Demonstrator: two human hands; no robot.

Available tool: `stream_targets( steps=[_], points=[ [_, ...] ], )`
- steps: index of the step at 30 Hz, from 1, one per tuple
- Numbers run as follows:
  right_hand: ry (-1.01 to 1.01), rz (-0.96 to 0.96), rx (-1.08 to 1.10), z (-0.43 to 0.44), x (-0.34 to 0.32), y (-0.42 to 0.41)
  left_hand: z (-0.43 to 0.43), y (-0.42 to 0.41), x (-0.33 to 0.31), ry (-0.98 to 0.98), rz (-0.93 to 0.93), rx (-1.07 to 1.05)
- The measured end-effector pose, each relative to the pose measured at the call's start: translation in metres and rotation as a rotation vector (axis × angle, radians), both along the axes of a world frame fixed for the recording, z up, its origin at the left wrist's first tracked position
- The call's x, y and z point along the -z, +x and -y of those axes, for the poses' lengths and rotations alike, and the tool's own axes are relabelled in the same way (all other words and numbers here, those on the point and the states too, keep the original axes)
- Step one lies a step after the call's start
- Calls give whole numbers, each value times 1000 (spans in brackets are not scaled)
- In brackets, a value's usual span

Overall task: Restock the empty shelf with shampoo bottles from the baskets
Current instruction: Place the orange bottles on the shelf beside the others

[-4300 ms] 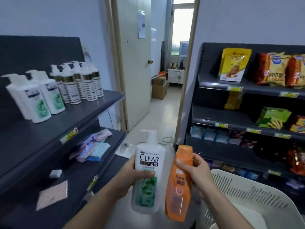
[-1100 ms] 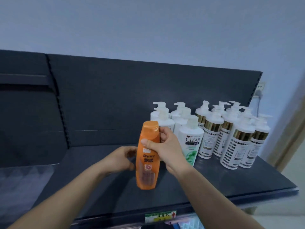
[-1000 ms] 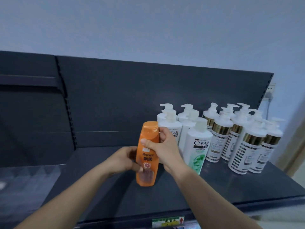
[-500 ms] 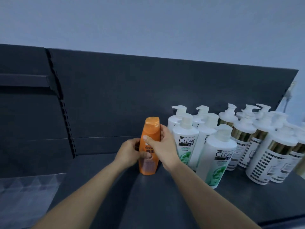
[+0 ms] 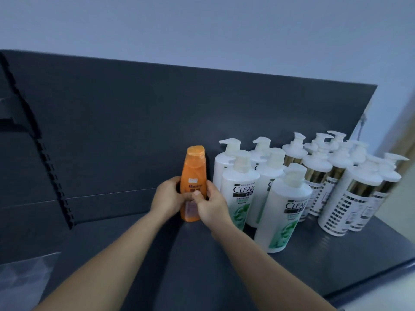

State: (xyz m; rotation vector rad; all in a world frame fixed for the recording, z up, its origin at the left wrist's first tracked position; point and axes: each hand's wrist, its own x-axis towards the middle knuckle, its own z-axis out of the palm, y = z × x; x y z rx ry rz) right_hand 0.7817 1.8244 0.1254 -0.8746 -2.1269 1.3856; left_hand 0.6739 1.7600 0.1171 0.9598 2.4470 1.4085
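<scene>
An orange shampoo bottle (image 5: 193,173) stands upright on the dark shelf (image 5: 202,254), close to the back panel. My left hand (image 5: 167,197) wraps its left side and my right hand (image 5: 210,206) grips its right side, thumb on the label. Directly to its right stand several white CLEAR pump bottles (image 5: 239,194), the nearest one (image 5: 283,212) further forward. Beyond them is a cluster of white pump bottles with gold bands (image 5: 350,194).
The shelf's dark back panel (image 5: 134,131) rises behind the bottles, with a slotted upright (image 5: 51,176) on the left. The shelf's front edge (image 5: 370,283) runs at lower right. A pale wall is above.
Both hands have carried the orange bottle back toward the rear panel and set it upright beside the CLEAR bottles. My right hand has slid lower on the bottle.
</scene>
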Motion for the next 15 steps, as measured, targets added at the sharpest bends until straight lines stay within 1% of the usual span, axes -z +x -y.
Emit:
stream_targets(
  steps=[4,10,12,15],
  points=[
    [0,28,5,0,11,-2,-4,-2,6,23,-23,-13],
    [-29,44,-14,9,10,23,-8,-5,13,31,-65,-22],
    [-7,68,-21,13,11,34,-9,-5,13,22,-69,-24],
    [65,154,-28,19,12,53,-7,-2,12,0,-81,-34]
  ],
)
